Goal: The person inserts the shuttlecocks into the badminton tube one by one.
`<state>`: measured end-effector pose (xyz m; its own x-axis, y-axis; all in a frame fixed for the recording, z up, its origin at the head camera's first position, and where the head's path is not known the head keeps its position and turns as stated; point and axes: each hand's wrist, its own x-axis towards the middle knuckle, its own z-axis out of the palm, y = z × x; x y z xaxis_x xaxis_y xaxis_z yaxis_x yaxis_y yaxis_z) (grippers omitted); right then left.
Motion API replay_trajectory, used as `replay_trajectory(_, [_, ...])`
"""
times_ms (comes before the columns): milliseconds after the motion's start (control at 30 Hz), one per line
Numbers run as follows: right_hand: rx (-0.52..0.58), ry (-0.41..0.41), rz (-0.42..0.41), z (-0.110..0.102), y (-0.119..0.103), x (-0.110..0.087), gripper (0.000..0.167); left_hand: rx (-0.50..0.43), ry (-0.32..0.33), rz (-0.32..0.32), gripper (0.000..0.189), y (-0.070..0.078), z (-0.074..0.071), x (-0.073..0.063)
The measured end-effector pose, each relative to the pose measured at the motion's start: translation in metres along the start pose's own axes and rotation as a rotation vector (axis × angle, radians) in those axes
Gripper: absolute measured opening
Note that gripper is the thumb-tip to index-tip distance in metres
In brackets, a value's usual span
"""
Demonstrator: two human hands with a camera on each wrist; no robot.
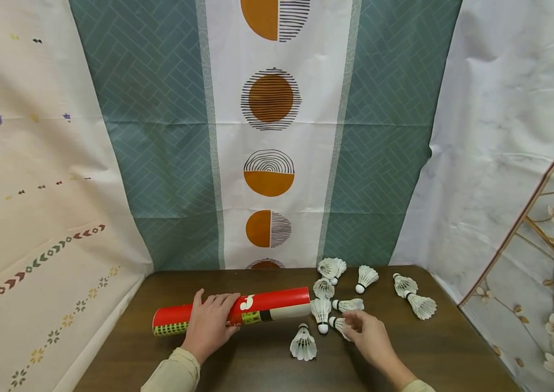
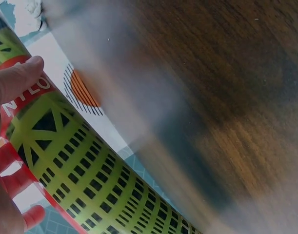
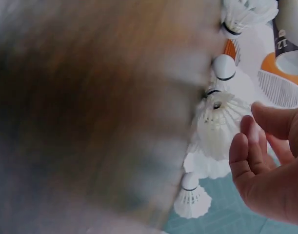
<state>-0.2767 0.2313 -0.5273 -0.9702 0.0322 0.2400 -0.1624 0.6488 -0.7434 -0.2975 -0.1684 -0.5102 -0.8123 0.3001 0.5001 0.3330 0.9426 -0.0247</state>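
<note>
My left hand (image 1: 211, 322) grips a red shuttlecock tube (image 1: 277, 302) around its left half. The tube lies slanted, its right end toward the shuttlecocks. In the left wrist view the thumb lies across the lettering on the tube (image 2: 90, 175), over a yellow-green print with black squares. My right hand (image 1: 369, 336) reaches over a white shuttlecock (image 1: 338, 325), part of which it hides. In the right wrist view, loosely bent fingers and the thumb of this hand (image 3: 270, 161) are beside the skirt of a shuttlecock (image 3: 219, 129), not closed around it.
Several more white shuttlecocks lie about the dark wooden table (image 1: 257, 370). One shuttlecock (image 1: 303, 344) is nearest the front, and another (image 1: 321, 314) lies by the tube's right end. A pair with this shuttlecock (image 1: 421, 305) is far right. Patterned cloth (image 1: 272, 136) hangs behind the table.
</note>
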Motion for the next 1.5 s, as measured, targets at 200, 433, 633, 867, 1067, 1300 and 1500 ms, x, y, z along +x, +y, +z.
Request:
replay_trajectory(200, [-0.095,0.081,0.044,-0.003,0.015,0.006,0.047,0.000,-0.008,0.005,0.084,-0.001,0.003,-0.001])
replay_trajectory(433, [-0.100,-0.005,0.063,-0.004,0.022,0.007,0.031,0.007,-0.015,0.008,0.084,-0.002,0.004,-0.003])
replay_trajectory(633, [-0.067,0.024,0.062,-0.003,0.018,0.010,0.023,0.002,-0.026,0.006,0.085,-0.003,0.006,-0.003])
replay_trajectory(867, [0.013,0.084,0.141,-0.013,0.017,0.014,0.018,-0.003,-0.022,0.015,0.085,-0.005,0.008,-0.005])
replay_trajectory(1067, [0.306,0.031,0.255,-0.030,0.004,0.022,0.047,-0.002,-0.016,0.023,0.085,-0.005,0.008,-0.006])
replay_trajectory(1300, [0.408,-0.035,0.239,-0.024,-0.014,0.020,0.055,0.005,-0.023,0.034,0.086,-0.001,0.007,-0.005])
replay_trajectory(1500, [0.407,-0.058,0.208,-0.011,-0.023,0.019,0.051,-0.017,-0.034,0.033,0.086,0.004,0.006,-0.004])
